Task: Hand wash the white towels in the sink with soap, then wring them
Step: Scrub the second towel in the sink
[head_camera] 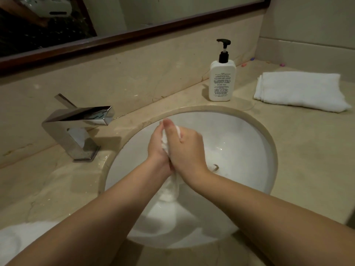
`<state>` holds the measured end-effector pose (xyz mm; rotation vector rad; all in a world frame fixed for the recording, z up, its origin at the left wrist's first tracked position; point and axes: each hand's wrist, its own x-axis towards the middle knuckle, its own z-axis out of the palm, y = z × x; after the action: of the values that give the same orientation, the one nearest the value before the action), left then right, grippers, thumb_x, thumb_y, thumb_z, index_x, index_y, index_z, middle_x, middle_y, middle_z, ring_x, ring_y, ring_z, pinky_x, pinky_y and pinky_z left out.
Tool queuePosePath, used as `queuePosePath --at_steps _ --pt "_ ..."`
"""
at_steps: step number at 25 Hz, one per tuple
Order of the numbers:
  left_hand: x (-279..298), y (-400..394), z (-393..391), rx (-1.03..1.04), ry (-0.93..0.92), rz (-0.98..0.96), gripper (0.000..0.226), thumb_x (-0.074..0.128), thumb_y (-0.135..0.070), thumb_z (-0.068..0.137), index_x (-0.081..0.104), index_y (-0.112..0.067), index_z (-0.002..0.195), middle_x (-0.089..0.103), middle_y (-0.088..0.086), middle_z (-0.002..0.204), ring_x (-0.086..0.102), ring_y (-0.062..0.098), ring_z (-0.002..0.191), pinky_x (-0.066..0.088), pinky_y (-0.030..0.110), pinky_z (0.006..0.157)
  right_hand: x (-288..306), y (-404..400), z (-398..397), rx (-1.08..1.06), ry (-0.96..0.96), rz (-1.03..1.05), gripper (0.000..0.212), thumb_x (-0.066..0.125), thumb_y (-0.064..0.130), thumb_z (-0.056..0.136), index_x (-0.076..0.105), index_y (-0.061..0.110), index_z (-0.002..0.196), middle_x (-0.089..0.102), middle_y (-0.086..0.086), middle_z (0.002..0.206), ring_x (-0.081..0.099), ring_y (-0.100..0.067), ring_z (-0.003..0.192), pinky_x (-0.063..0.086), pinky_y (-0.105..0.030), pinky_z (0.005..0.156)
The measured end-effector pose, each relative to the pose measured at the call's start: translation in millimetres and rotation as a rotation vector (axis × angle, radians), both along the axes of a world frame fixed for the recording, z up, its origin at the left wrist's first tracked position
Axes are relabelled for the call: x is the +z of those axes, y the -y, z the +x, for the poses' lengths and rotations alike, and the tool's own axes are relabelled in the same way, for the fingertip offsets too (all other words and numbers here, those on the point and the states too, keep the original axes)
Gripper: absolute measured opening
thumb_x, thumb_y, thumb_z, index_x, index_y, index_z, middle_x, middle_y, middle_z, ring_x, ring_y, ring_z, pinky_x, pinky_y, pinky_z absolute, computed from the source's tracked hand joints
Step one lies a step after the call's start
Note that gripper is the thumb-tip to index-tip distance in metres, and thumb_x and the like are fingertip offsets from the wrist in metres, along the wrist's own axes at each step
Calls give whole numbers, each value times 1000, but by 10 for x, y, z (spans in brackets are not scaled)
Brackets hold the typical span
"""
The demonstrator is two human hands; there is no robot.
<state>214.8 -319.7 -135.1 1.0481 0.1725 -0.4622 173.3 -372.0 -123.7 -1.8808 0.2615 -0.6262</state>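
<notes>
My left hand (158, 148) and right hand (185, 148) squeeze a wet white towel (169, 189) between them over the sink (249, 143), mid-frame. A folded towel (299, 91) lies on the surface (307, 150), upper right, beside the soap bottle (222, 81).

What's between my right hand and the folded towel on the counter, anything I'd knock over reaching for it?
Nothing visible blocks that reach. The folded towel lies on the counter to the right of the sink. The soap bottle stands left of it, off the direct line. Both the right hand and left hand grip the wet towel.
</notes>
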Motion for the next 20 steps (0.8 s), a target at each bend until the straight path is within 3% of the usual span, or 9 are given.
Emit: queuePosePath --at_steps 1,4,8,11,12,15,18,19,20 --pt "-7 1 2 0 -17 -26 58 46 -52 102 62 -20 56 59 0 59 62 14 56 50 23 59 4 4 13 -13 1 -19 60 46 50 102 44 16 53 53 -3 53 55 -29 60 40 -39 58" --pt "94 48 -70 -98 -42 48 55 52 -58 98 78 -11 91 75 11 89 74 23 84 55 31 79 78 210 129 -162 -45 89 62 44 48 104 39 18 50 46 1 50 47 -22 55 33 -36 59" --pt "25 25 -27 32 19 10 59 47 -51 103 60 -20 54 57 -1 56 59 12 53 49 24 57 35 47 4 16 -10 2 62 50 46 102 33 22 47 37 7 46 40 -19 52 30 -34 54" --pt "63 66 -64 -72 -5 48 53 50 -54 101 77 -13 81 72 8 76 71 20 73 53 30 73 75 210 112 -99 -39 91 63 47 46 104 34 21 47 39 4 47 41 -20 53 33 -36 58" --pt "59 65 -55 -78 -3 54 54 49 -55 101 78 -12 82 73 8 77 72 20 73 54 30 73 77 199 112 -105 -31 91 62 46 46 104 35 20 48 41 3 48 43 -20 53 34 -37 58" --pt "22 24 -10 0 0 -21 60 44 -55 103 62 -18 58 59 1 57 62 14 54 50 23 60 17 48 29 -7 -10 -17 60 48 48 102 40 20 50 45 2 50 45 -22 56 34 -40 57" --pt "74 35 -50 -88 -28 13 63 50 -68 95 78 -12 92 74 9 86 73 21 82 55 31 82 73 197 135 -121 -82 36 62 44 49 104 43 18 50 48 -3 52 44 -23 58 30 -35 61" --pt "63 41 -41 -93 -14 41 63 53 -69 92 80 -12 93 75 9 89 74 22 85 55 32 82 86 200 139 -135 -74 66 62 45 48 104 39 19 49 45 0 51 44 -22 57 31 -35 61" --pt "41 34 -17 -57 -9 50 59 55 -67 92 78 -14 79 74 7 81 73 21 78 54 31 76 92 162 112 -103 -60 37 62 45 47 104 36 20 49 42 3 50 43 -22 57 31 -35 60"
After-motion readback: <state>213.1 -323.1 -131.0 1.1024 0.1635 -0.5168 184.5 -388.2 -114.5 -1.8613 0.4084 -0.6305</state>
